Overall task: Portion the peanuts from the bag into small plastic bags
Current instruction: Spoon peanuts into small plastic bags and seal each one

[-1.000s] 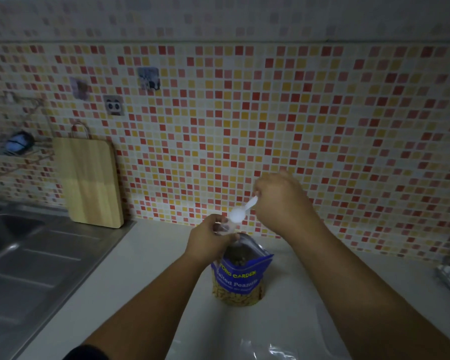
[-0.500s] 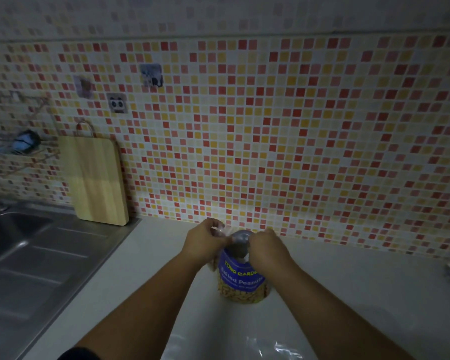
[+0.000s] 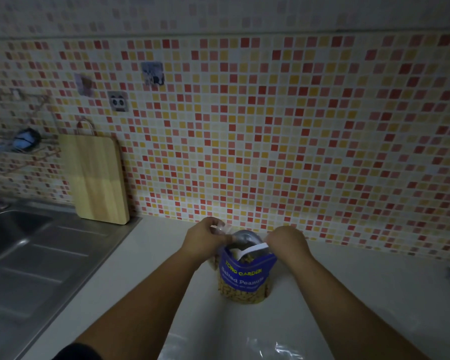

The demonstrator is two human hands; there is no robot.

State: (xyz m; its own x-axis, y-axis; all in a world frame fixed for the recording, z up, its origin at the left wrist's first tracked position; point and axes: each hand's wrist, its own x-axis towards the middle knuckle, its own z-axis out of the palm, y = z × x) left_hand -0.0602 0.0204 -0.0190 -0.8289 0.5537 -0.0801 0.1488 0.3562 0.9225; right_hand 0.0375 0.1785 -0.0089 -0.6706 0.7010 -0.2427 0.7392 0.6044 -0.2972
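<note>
Blue Salted Peanuts bag (image 3: pixel 244 278) is stood upright on the white desk (image 3: pixel 348 281), near the tiled wall, top opened. A white plastic spoon (image 3: pixel 252 249) is pinched by the right hand (image 3: pixel 286 242), bowl dipped into the bag's mouth. A small clear plastic bag (image 3: pixel 220 229) is pinched by the left hand (image 3: pixel 205 239), just beside the rim.

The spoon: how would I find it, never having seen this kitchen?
On the counter below the tiled wall stands a blue peanut bag. The spoon dips into its open top, held by the right hand: thin, white plastic against the dark bag mouth.
</note>
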